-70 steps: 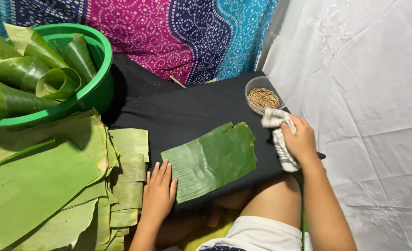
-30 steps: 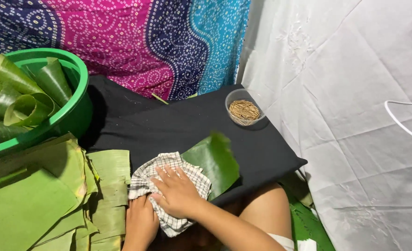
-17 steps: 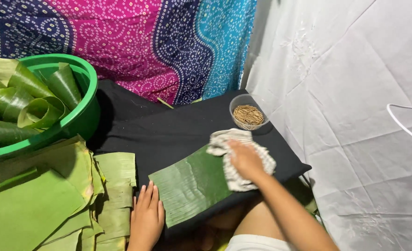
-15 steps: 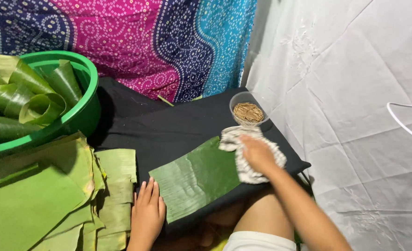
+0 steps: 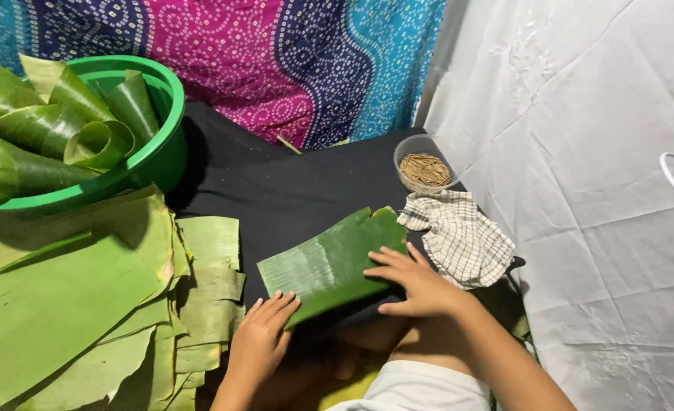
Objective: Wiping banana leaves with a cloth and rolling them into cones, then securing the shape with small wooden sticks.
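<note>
From the head camera we look down at our own two bare hands working over a black cloth surface [image 5: 291, 190]. A cut piece of green banana leaf [image 5: 333, 259] lies flat on that black surface, directly in front of us, slanting up from lower left to upper right. Our left hand [image 5: 264, 339] rests at the leaf's lower left corner, its fingers loosely extended and its fingertips touching the leaf edge, not clenched around anything. Our right hand [image 5: 417, 281] lies palm down on the leaf's right part, its fingers spread and flat, pressing on the leaf rather than gripping it. Just beside the right hand, to its right, a checked white cloth [image 5: 458, 236] lies crumpled on the black surface, apart from the fingers. Just beyond the cloth stands a small clear bowl [image 5: 424, 164] holding thin brown sticks. To the left of the leaf we see a stack of larger flat banana leaves [image 5: 70, 297], pale green and overlapping. Behind that stack sits a green plastic basin [image 5: 158, 144] filled with rolled and folded leaves. A patterned fabric [image 5: 276, 61] in pink, dark blue and turquoise hangs along the back, and a white sheet [image 5: 580, 152] covers the right side.
</note>
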